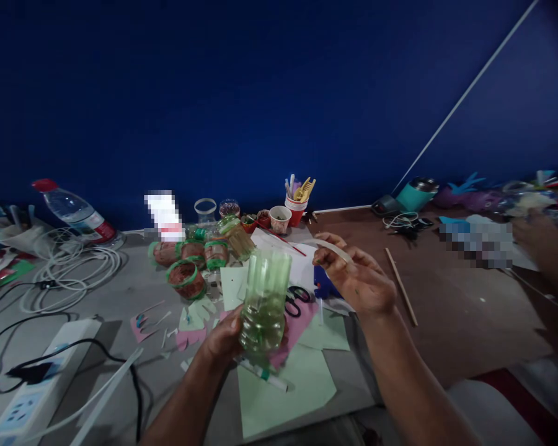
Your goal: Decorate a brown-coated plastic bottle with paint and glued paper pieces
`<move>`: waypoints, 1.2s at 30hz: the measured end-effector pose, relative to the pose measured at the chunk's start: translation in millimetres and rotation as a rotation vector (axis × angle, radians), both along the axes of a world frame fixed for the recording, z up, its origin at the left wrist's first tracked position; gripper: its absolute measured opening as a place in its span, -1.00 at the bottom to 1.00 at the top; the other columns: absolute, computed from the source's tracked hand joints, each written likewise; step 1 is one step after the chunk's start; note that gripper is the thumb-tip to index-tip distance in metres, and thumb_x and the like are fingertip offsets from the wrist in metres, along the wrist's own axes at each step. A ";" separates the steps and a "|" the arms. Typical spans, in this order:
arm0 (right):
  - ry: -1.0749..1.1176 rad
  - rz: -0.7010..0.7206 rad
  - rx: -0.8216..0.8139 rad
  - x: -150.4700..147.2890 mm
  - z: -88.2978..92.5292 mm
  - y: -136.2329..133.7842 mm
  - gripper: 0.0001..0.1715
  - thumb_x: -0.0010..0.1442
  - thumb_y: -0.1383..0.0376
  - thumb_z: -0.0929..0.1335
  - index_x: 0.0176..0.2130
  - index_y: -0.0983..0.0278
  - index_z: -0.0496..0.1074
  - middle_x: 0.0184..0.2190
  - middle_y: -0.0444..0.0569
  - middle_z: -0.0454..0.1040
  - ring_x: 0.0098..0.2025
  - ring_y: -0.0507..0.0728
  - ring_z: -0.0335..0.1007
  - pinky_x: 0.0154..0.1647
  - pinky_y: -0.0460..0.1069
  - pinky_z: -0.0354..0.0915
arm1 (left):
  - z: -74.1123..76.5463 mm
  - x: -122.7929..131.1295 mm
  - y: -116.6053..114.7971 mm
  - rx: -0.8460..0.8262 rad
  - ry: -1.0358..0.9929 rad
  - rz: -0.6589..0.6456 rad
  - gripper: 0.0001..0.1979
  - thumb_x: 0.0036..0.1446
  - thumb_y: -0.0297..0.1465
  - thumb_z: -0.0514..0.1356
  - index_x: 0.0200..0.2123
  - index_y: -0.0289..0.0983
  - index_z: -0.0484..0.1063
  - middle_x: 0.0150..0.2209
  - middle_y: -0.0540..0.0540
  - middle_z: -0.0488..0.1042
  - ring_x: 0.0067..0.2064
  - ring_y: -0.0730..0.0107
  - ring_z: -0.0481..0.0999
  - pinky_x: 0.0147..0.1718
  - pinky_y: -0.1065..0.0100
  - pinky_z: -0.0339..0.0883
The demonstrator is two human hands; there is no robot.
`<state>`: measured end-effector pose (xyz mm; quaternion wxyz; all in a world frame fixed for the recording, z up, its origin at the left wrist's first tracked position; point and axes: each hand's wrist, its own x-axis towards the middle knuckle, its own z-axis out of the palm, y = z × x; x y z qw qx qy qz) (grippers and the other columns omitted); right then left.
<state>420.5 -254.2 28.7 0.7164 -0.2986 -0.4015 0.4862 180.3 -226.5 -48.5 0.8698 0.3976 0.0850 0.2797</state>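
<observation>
My left hand (226, 333) is closed around the lower part of a clear green plastic bottle (266, 297) with its top cut off, held upright over the papers. To its right, my right hand (365, 279) is raised with the fingers pinched on a pale, curved strip (333, 249); its material is hard to make out. Below and behind the bottle lie black-handled scissors (298, 302), a pink sheet (302, 331) and a light green sheet (283, 396). A white marker (273, 379) with a green band rests in front of the bottle.
Several green-edged pots (186, 279) with brown sides stand at back left. A power strip (41, 378) and cables (74, 272) occupy the left. Behind are a cup of tools (296, 207) and a water bottle (81, 214). A wooden stick (401, 287) and another person's hand (542, 241) are at right.
</observation>
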 end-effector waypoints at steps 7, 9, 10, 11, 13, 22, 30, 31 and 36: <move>-0.272 0.107 -0.013 -6.5 7.0 16.4 -0.88 0.06 0.26 0.41 -0.40 0.28 0.55 -0.11 0.06 0.39 -0.17 0.13 0.34 -0.12 0.05 0.30 | -4.6 -1.7 -5.4 0.073 0.005 -0.365 -0.20 -0.27 -0.09 0.39 0.05 -0.38 0.40 -0.17 -0.30 0.51 -0.22 0.06 0.53 -0.30 0.23 0.36; -0.359 0.139 -0.004 -9.6 12.2 22.0 -0.86 0.10 0.25 0.40 -0.35 0.29 0.53 -0.07 0.06 0.38 -0.20 0.10 0.35 -0.15 0.04 0.30 | -7.4 -2.0 -4.0 0.084 0.025 -0.438 -0.18 -0.27 -0.12 0.40 0.07 -0.40 0.38 -0.17 -0.29 0.50 -0.20 0.11 0.51 -0.26 0.26 0.34; -0.392 0.161 0.000 -10.7 15.4 25.3 -0.85 0.10 0.26 0.40 -0.31 0.28 0.52 -0.05 0.06 0.37 -0.22 0.08 0.36 -0.15 0.04 0.31 | -8.0 -2.0 -3.2 0.090 0.048 -0.467 -0.19 -0.27 -0.12 0.40 0.07 -0.40 0.37 -0.16 -0.28 0.50 -0.20 0.13 0.50 -0.24 0.27 0.33; -0.426 0.191 -0.002 -11.0 19.0 28.9 -0.82 0.09 0.26 0.41 -0.25 0.27 0.51 -0.04 0.05 0.37 -0.23 0.07 0.37 -0.15 0.04 0.31 | -8.0 -2.0 -2.5 0.094 0.066 -0.486 -0.18 -0.27 -0.12 0.40 0.07 -0.39 0.38 -0.16 -0.26 0.49 -0.20 0.16 0.49 -0.23 0.28 0.32; -0.501 0.269 -0.026 -8.9 26.7 37.2 -0.67 0.05 0.27 0.44 -0.13 0.24 0.47 -0.05 0.04 0.40 -0.22 0.07 0.39 -0.12 0.04 0.32 | -6.4 -1.9 -1.8 0.099 0.092 -0.504 -0.17 -0.28 -0.11 0.41 0.08 -0.37 0.37 -0.16 -0.23 0.49 -0.21 0.19 0.48 -0.24 0.31 0.31; -0.684 0.494 -0.212 7.4 37.6 66.7 -0.54 0.04 0.17 0.44 -0.09 0.34 0.44 -0.21 0.05 0.51 -0.18 0.11 0.45 -0.14 0.01 0.31 | -5.7 -0.4 -5.7 0.075 0.068 -0.448 -0.21 -0.26 -0.11 0.41 0.06 -0.36 0.40 -0.16 -0.21 0.50 -0.18 0.20 0.48 -0.22 0.34 0.29; -1.418 0.071 -0.428 -42.3 -24.5 89.8 -0.63 0.17 0.08 0.30 -0.45 0.31 0.42 -0.48 -0.01 0.48 -0.41 0.12 0.41 -0.41 -0.05 0.22 | -7.7 2.0 -9.2 0.065 0.082 -0.493 -0.18 -0.28 -0.15 0.41 0.09 -0.37 0.37 -0.13 -0.25 0.51 -0.16 0.14 0.48 -0.22 0.29 0.31; -1.494 0.035 -0.452 -50.5 -33.3 89.7 -0.62 0.14 0.04 0.31 -0.40 0.31 0.44 -0.43 0.03 0.50 -0.34 0.18 0.44 -0.38 -0.02 0.23 | -6.6 2.1 -9.0 0.075 0.093 -0.506 -0.17 -0.28 -0.15 0.41 0.10 -0.37 0.36 -0.12 -0.25 0.50 -0.16 0.13 0.47 -0.22 0.28 0.31; -1.614 0.082 -0.522 -81.4 -63.5 83.5 -0.46 0.04 0.17 0.42 -0.03 0.36 0.35 -0.27 0.20 0.51 -0.21 0.35 0.46 -0.29 0.08 0.25 | -1.8 1.6 -7.8 0.117 0.133 -0.530 -0.15 -0.29 -0.13 0.41 0.10 -0.37 0.36 -0.09 -0.25 0.49 -0.13 0.06 0.48 -0.23 0.24 0.33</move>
